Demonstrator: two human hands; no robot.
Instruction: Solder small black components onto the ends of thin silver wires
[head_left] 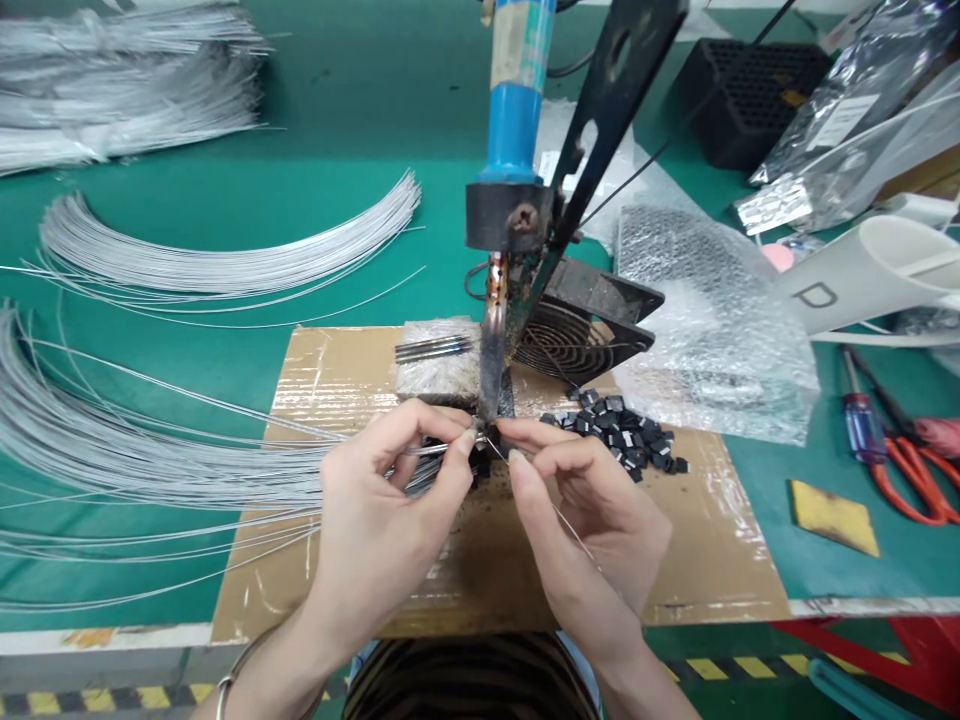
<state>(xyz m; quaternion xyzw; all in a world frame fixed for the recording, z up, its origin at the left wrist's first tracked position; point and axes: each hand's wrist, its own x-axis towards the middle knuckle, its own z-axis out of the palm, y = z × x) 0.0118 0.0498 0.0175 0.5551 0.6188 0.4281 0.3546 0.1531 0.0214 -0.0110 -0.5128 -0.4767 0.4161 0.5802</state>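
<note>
Two pinches at once, by the soldering iron's tip (492,375): your left hand (397,505) grips a pale wire (441,451), your right hand (589,505) a thin metallic strand (576,538), fingertips close together. That wire looks under way, unfinished. Many wires (165,470) span the table (450,225); black pieces (626,435) sit heaped; which are done or left, you can't tell.

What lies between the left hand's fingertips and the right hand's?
In the head view, the soldering iron's tip points down into the narrow gap between the left hand and right hand; a thin wire from the right hand reaches in too.
</note>
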